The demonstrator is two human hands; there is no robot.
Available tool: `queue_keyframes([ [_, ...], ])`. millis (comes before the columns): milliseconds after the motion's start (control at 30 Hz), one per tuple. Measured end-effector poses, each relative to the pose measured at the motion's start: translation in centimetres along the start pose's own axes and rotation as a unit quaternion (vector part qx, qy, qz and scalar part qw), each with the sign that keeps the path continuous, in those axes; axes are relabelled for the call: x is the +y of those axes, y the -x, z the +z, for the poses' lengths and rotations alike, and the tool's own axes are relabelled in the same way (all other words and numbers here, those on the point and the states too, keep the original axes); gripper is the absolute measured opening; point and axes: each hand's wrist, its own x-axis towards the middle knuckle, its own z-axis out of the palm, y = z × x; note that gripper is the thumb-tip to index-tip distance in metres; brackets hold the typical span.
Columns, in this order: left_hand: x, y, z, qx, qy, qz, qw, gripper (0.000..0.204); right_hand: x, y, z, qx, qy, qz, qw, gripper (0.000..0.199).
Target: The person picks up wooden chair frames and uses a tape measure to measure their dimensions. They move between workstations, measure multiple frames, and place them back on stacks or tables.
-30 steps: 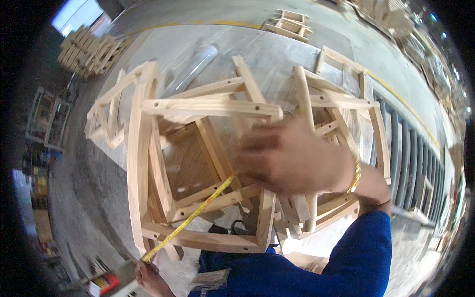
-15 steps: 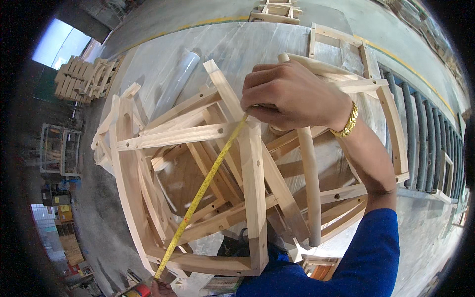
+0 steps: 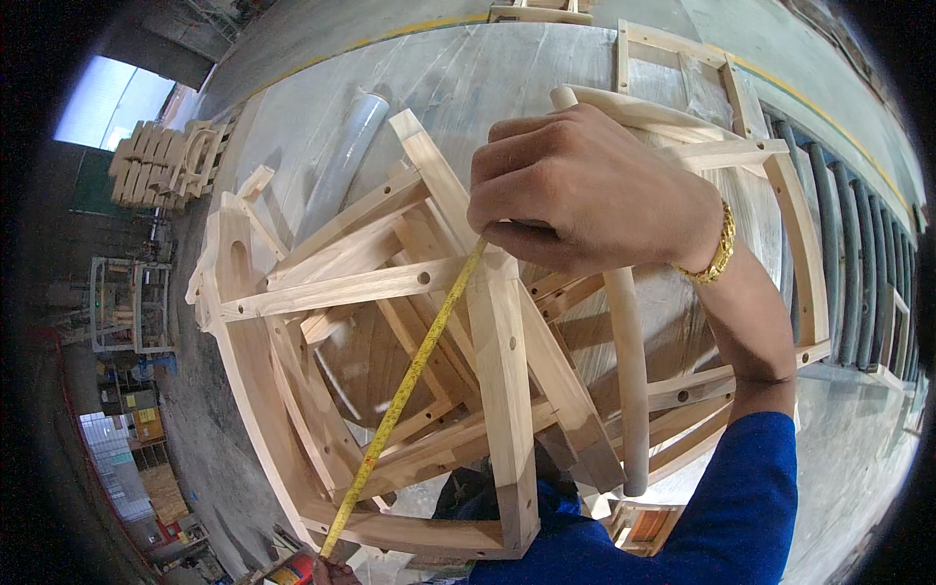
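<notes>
A yellow tape measure [image 3: 405, 385] is stretched diagonally across a pale wooden frame [image 3: 504, 390], from its near left corner to its far right corner. My right hand [image 3: 585, 190], with a gold bracelet [image 3: 720, 244] at the wrist, is closed on the tape's upper end, above the joint of the bars. At the lower edge, my left hand [image 3: 334, 573] shows only in part, its fingers closed at the tape's lower end. A red object [image 3: 292, 570] lies beside that hand; whether it is the tape's case I cannot tell.
More wooden frames lie jumbled beneath and to the right, including a rounded bar [image 3: 629, 390]. A clear plastic-wrapped roll [image 3: 349, 146] rests on the sheeted surface. Dark rollers [image 3: 848, 263] run along the right. Stacked wooden parts [image 3: 166, 166] stand at the far left.
The whole view has shifted slightly, with the near frame sitting a little lower. Both hands keep hold of the stretched tape.
</notes>
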Motion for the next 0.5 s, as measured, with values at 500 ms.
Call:
queue_keyframes([
  [500, -0.2, 0.2, 0.4, 0.001, 0.014, 0.012, 1.000, 0.034, -0.2, 0.0, 0.0, -0.011, 0.004, -0.001, 1.000, 0.014],
])
